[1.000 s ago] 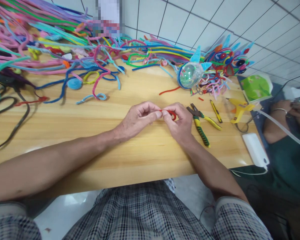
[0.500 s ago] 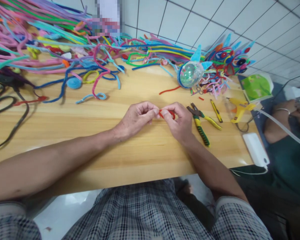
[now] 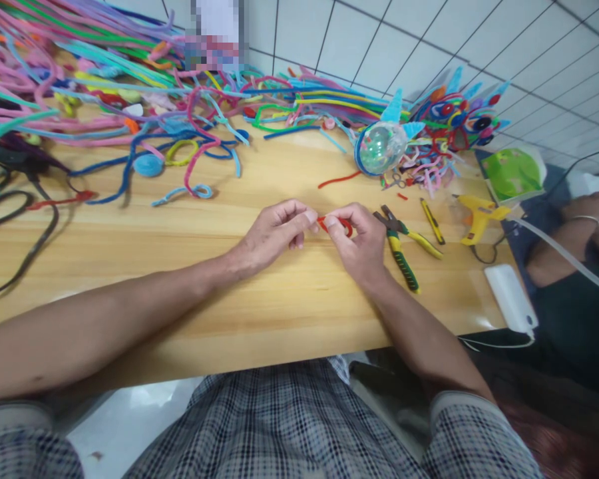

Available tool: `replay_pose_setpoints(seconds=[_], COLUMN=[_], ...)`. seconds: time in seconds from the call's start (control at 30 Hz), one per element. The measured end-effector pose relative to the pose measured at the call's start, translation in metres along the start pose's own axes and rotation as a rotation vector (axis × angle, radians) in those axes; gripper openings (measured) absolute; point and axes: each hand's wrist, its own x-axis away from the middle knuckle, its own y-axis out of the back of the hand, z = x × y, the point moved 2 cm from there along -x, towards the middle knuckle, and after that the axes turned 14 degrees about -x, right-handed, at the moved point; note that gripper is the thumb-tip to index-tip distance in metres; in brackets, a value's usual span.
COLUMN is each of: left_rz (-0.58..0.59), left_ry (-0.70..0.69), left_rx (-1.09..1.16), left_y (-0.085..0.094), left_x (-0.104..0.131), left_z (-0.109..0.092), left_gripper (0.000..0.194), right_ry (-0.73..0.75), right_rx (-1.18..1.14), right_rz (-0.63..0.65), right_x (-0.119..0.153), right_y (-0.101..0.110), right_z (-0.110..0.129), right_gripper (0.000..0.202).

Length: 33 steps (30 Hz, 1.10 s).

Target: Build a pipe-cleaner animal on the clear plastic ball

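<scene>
A short red pipe cleaner [image 3: 349,228], bent into a small loop, is held between my two hands above the wooden table. My left hand [image 3: 283,231] pinches its left end with thumb and forefinger. From the other side, my right hand [image 3: 358,241] grips the looped part, its thumb and forefinger covering some of it. Just right of that hand lie pliers [image 3: 398,249] with yellow and green handles, jaws spread. A longer red pipe cleaner piece [image 3: 338,179] rests beyond my hands, and a tiny red scrap [image 3: 402,196] sits near the pliers.
Many coloured pipe cleaners [image 3: 124,80] heap at the back left. A clear ball with blue spikes [image 3: 382,148] stands at the back. On the right are a yellow cutter [image 3: 432,221], a glue gun [image 3: 482,218], a white power bank [image 3: 510,298] and another person's arm [image 3: 562,233].
My hands have shifted very slightly, and more of the red loop shows by my right fingers. At the right, the other person's arm has moved a little.
</scene>
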Motion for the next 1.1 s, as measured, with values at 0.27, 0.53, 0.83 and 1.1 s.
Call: replay_pose_setpoints(seconds=[0.27,0.53,0.83,1.1], left_rz=[0.024,-0.137,-0.143,-0.146], left_ry=[-0.035,0.062,0.007,0.013], left_rx=[-0.046,0.038,-0.016,-0.026], left_y=[0.000,0.006,0.007,0.007], left_x=[0.000,-0.007,-0.005,-0.006], left_z=[-0.001,0.001,0.002,0.003], left_gripper=[0.034,0.028,0.034,0.033], right_ry=[0.003,-0.188,-0.327,-0.379], right_rx=[-0.029,-0.236,-0.289,-0.413], right_rz=[0.040,-0.103,-0.105,-0.093], right_x=[0.001,-0.001,-0.001,-0.003], right_y=[-0.002,0.005,0.001,0.001], right_z=[-0.002,-0.019,-0.022,-0.029], right_gripper=[0.015,0.024,0.029,0.029])
